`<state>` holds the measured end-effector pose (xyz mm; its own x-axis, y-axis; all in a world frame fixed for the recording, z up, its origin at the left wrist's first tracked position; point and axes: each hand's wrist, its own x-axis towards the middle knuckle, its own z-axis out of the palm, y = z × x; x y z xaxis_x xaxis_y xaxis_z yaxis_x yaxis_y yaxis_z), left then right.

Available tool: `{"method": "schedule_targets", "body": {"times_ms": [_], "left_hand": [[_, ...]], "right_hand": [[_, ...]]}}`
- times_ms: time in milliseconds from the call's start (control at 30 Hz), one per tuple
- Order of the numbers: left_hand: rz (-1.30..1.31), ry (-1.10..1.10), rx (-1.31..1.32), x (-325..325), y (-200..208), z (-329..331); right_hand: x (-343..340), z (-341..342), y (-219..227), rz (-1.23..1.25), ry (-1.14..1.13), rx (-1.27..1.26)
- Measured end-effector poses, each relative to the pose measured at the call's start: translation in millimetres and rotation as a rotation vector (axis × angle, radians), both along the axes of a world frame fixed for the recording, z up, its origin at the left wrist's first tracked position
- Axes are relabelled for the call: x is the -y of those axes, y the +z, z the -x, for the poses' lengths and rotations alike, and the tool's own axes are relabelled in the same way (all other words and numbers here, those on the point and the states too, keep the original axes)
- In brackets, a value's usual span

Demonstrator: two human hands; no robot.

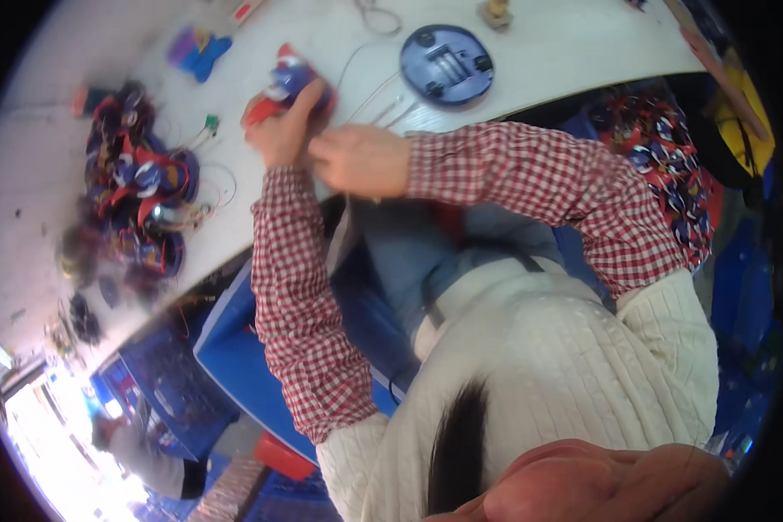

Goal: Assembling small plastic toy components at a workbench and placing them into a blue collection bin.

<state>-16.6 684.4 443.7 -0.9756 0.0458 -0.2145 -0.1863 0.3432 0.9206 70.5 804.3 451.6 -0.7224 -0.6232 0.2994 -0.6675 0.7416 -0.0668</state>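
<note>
My left hand [278, 130] is wrapped round a red, blue and white plastic toy part [292, 76] just above the white table. My right hand [361, 161] is close beside it at the table's near edge, fingers curled together; anything between them is too small or blurred to name. To the right of the toy part lies a round blue-grey base [448, 63] with a battery compartment and dark feet showing. Thin pale wires [372, 94] run across the table between the base and my hands.
On the left of the table [531, 61] sits a pile of red and blue toy parts [139, 178]. A blue and purple piece [198, 54] lies at the back. Right of me, a container holds many similar parts [657, 157]. Another person's arm [722, 78] reaches in at the far right.
</note>
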Motion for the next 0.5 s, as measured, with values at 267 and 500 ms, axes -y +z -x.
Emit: {"method": "schedule_targets", "body": {"times_ms": [267, 500], "left_hand": [[-0.793, 0.059, -0.095, 8, -12, -15], [-1.024, -0.075, -0.14, -27, -23, -29]], "right_hand": [[-60, 18, 39, 0.587, -0.279, 0.275], [-124, 37, 1, 1.145, -0.454, 0.928]]}}
